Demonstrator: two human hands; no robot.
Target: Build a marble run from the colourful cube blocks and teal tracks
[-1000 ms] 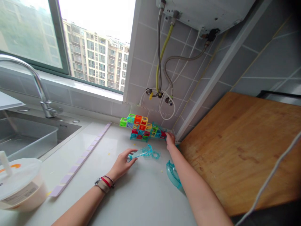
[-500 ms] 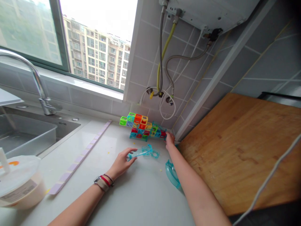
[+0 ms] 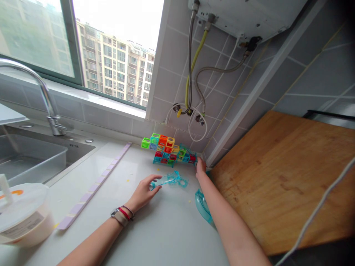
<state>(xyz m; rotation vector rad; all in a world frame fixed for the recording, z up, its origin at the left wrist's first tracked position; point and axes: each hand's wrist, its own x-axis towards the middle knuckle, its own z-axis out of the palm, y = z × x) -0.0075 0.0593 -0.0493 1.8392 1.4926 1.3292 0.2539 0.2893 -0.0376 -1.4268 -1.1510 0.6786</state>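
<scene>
My left hand pinches one end of a clear blue plastic marble-run track piece between thumb and fingers, low over the counter. Close behind it stands a marble run of colourful cube blocks in green, orange, red, yellow and blue, against the tiled wall. My right hand reaches to the right end of this structure, its fingers closed at the blue and red end pieces; the fingertips are partly hidden. Beneath my right forearm lies a curved clear teal piece, partly covered by the arm.
A wooden board leans on the right, with a white cord in front. To the left are a lilac strip, a lidded tub, a sink with a plastic bin and a faucet. Hoses hang above the blocks.
My right hand has shifted very slightly at the end of the block structure. The left hand and its track piece stay in place.
</scene>
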